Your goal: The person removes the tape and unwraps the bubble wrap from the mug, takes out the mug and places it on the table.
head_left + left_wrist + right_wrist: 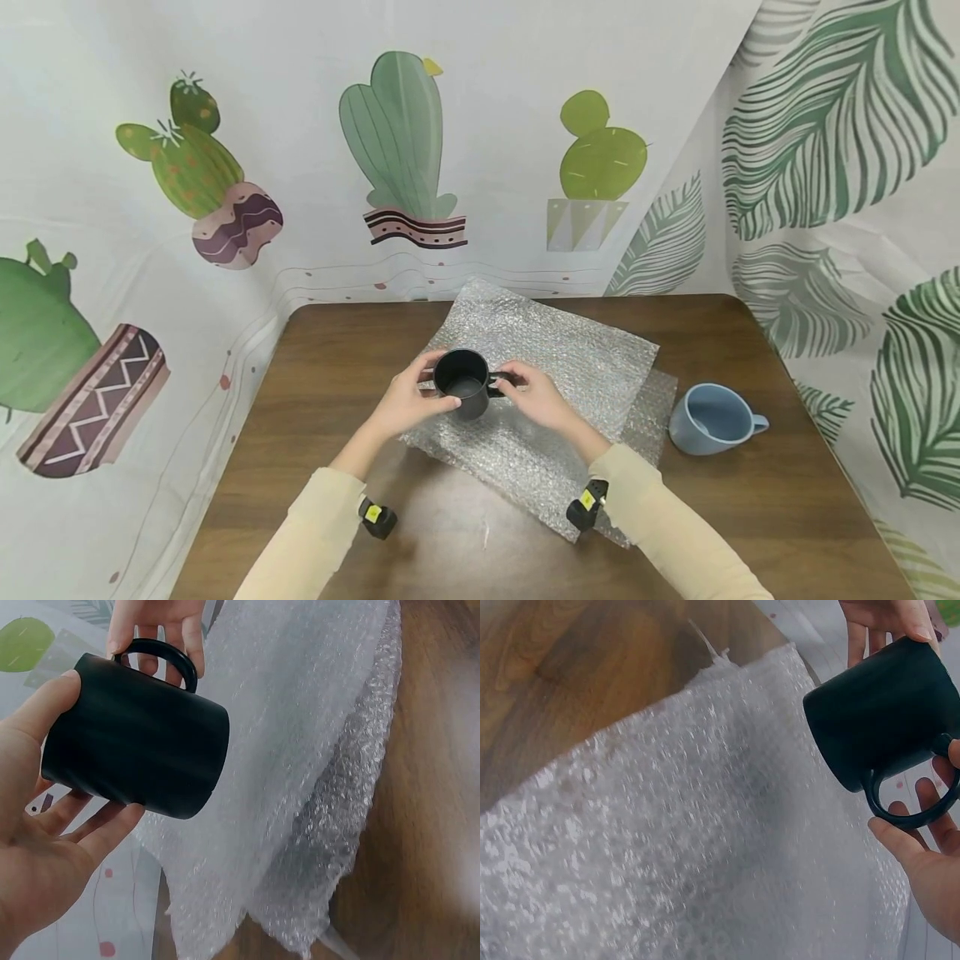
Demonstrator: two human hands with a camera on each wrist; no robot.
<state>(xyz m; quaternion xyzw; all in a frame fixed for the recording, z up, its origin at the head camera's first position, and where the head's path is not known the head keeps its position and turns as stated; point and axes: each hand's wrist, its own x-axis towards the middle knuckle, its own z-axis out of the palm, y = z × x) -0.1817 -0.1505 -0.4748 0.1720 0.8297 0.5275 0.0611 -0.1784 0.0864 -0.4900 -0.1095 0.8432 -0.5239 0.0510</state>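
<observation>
A black mug (472,406) is held up above the bubble wrap (555,350), its open top tilted toward the head camera. My left hand (408,402) grips the mug's body from the left, with the thumb near the rim and the fingers round the far side, as the left wrist view shows. On the other side, my right hand (536,396) pinches the mug's handle (161,652) between thumb and fingers. In the right wrist view the handle (911,814) hangs on the lower side of the mug, fingers touching it.
Two sheets of bubble wrap lie overlapped on the brown wooden table (330,375), the lower one (652,408) showing at the right. A light blue mug (708,425) stands to their right, handle pointing right. A cloth (502,167) printed with cacti and leaves hangs behind.
</observation>
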